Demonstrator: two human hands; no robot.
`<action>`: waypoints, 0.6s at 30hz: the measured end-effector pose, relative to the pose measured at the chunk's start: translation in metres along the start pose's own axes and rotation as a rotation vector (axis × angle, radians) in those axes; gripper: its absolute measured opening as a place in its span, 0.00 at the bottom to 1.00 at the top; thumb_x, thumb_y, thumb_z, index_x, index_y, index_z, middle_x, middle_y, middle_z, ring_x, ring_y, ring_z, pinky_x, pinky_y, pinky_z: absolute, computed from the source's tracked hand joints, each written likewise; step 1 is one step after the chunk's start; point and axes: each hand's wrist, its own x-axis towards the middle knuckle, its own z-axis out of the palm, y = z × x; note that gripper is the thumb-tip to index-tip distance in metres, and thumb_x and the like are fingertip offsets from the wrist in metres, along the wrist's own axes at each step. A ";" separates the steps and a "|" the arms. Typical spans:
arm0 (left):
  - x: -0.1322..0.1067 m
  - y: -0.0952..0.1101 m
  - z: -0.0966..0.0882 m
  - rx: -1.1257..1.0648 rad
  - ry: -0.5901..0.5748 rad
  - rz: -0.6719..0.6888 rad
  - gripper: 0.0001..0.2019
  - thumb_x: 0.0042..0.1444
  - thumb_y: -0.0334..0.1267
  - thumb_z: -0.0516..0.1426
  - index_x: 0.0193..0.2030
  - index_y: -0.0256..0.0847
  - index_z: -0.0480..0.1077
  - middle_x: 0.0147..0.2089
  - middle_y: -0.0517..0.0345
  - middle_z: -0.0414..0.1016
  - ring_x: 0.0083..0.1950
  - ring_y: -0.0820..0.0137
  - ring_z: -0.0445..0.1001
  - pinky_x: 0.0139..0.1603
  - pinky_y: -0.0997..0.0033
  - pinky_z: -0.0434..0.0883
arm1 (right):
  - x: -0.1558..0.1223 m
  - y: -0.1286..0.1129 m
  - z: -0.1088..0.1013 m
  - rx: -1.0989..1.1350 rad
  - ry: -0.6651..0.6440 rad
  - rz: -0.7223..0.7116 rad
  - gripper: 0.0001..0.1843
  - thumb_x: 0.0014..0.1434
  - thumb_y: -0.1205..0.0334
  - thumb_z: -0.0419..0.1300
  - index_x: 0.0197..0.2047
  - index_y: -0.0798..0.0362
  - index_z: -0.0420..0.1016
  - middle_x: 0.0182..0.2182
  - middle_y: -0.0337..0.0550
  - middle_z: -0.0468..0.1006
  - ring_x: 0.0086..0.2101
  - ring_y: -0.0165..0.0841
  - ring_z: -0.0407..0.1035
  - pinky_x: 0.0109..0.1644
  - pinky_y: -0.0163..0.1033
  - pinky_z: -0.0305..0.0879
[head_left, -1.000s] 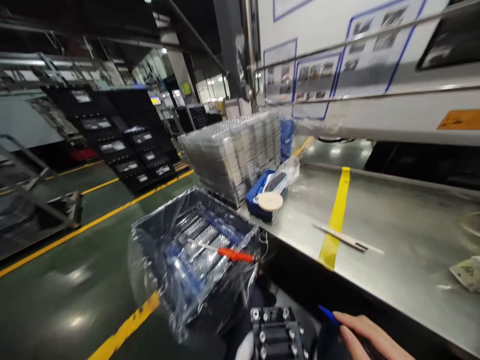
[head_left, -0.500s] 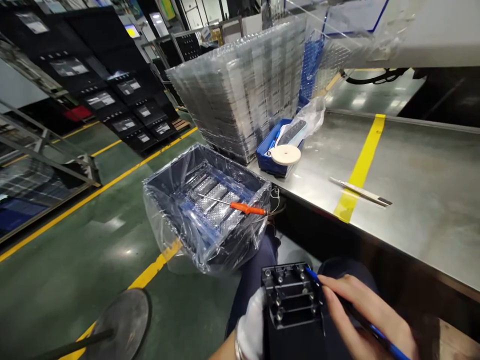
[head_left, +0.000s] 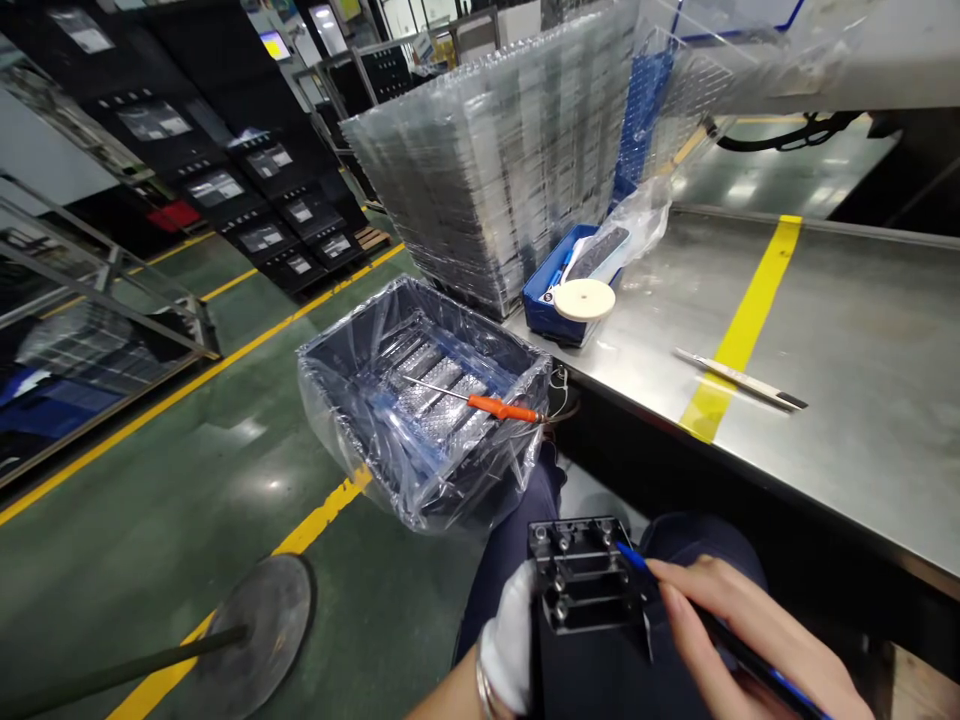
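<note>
A black block with screw holes (head_left: 589,590) rests on my lap at the bottom of the view. My left hand (head_left: 506,645), in a white glove, grips the block's left side. My right hand (head_left: 750,640) is bare and pinches a thin blue tool (head_left: 637,560), its tip touching the block's upper right corner. To the left stands a dark bin lined with clear plastic (head_left: 420,400), with an orange-handled screwdriver (head_left: 487,404) lying across its rim.
A steel bench (head_left: 847,360) with a yellow stripe runs along the right. On it are a blue tray (head_left: 559,300) with a pale disc, a flat metal strip (head_left: 742,378) and a tall stack of clear trays (head_left: 495,170). Green floor with yellow lines lies left; a round stool base (head_left: 262,620) stands near.
The view has dropped toward my lap. The black block has come up into fuller view, and my right hand with the blue tool has moved onto its corner.
</note>
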 end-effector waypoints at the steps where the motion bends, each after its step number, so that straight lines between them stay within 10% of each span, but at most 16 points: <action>1: 0.002 0.000 0.000 -0.012 0.013 -0.002 0.24 0.63 0.50 0.55 0.54 0.33 0.79 0.50 0.45 0.83 0.60 0.55 0.76 0.70 0.56 0.62 | 0.001 0.001 0.000 0.001 -0.008 -0.021 0.08 0.68 0.55 0.62 0.46 0.47 0.81 0.39 0.36 0.85 0.40 0.28 0.81 0.58 0.27 0.69; 18: -0.003 -0.005 0.012 -0.044 -0.029 -0.123 0.25 0.55 0.56 0.60 0.48 0.37 0.81 0.46 0.47 0.84 0.61 0.50 0.76 0.69 0.52 0.64 | 0.019 -0.015 0.008 0.053 -0.007 -0.134 0.05 0.68 0.59 0.61 0.43 0.46 0.79 0.34 0.33 0.85 0.35 0.26 0.81 0.51 0.25 0.73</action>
